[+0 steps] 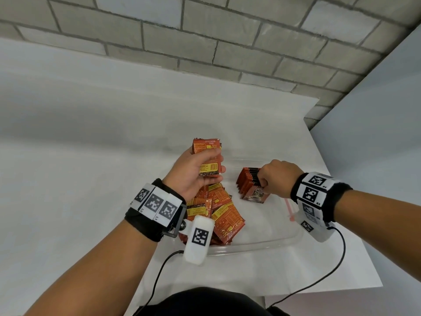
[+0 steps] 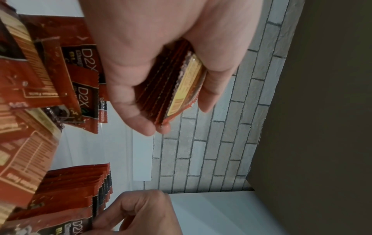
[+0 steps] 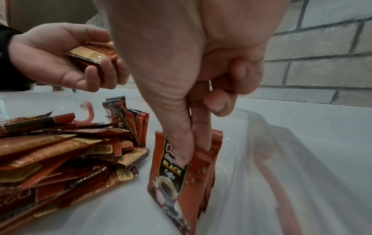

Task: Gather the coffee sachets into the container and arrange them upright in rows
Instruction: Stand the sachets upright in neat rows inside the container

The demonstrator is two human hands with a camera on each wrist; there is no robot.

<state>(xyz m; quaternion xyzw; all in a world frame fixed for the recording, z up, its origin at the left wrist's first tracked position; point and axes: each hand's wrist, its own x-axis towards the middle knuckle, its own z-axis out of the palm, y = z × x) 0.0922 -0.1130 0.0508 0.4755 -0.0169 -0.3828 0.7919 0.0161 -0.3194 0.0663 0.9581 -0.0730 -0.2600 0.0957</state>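
A clear plastic container [image 1: 262,244] sits on the white table. Inside it, on the left, lies a loose pile of red coffee sachets [image 1: 224,215] [image 3: 60,160]. At its far right stands an upright row of sachets [image 1: 247,181] [image 2: 74,187]. My right hand [image 1: 264,184] [image 3: 193,152] pinches the front sachet of that row [image 3: 177,179] between thumb and forefinger. My left hand [image 1: 206,169] [image 2: 169,101], held above the pile, grips a stack of sachets [image 1: 208,156] [image 2: 177,89] [image 3: 92,54].
The white table [image 1: 91,156] stretches wide to the left and ends near the container's right side. A grey brick wall [image 1: 205,42] runs behind. A pink clip [image 1: 290,210] [image 3: 88,114] hangs on the container's rim. Cables [image 1: 157,277] trail from both wrists.
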